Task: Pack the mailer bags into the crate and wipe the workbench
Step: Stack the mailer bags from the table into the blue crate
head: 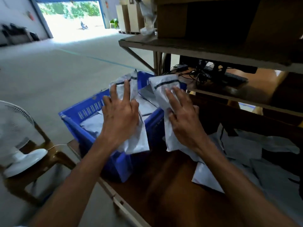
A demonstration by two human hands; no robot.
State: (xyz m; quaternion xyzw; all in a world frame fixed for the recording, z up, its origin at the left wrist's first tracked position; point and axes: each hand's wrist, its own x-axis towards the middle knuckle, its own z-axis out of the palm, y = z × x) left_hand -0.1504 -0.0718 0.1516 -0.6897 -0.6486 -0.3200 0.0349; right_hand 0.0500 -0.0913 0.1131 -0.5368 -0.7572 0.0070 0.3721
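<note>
Above the blue slotted plastic crate [77,117], the left hand [121,117] pinches a white-grey plastic mailer bag [137,141] in its grip and the right hand [185,120] a second mailer bag [162,90], both probably light, limp and slippery, best pinched mid-body.

Both forearms are seen bare along their whole visible length. The left hand [120,115] and the right hand [185,116] are likewise bare; tendons are traced along the backs, and short nails are shown on the fingers.
</note>
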